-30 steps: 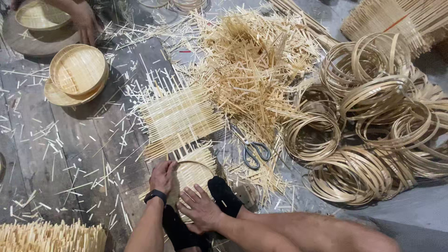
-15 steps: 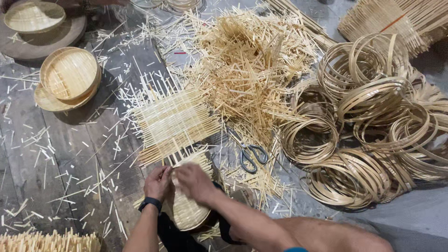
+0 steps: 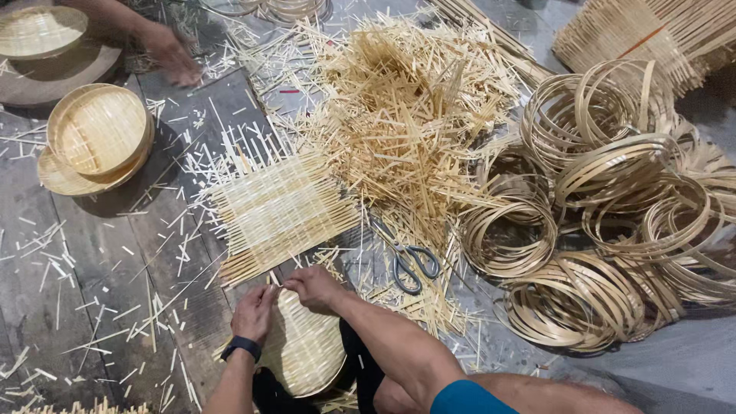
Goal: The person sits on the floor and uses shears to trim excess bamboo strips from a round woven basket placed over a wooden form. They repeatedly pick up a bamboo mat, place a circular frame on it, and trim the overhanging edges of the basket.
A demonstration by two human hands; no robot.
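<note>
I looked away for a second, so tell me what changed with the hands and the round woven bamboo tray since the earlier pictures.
Both hands shifted to the far rim of the round woven bamboo tray: the left hand and the right hand now meet there, where a second ago the right lay flat on the tray's middle. Another person's hand came into view at top left. The flat woven bamboo mat, scissors and bamboo hoops stayed put.

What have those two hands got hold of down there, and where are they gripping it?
Both the left hand and the right hand grip a round woven bamboo tray at its far rim, near the flat woven mat. The exact finger placement is hard to tell.
</note>
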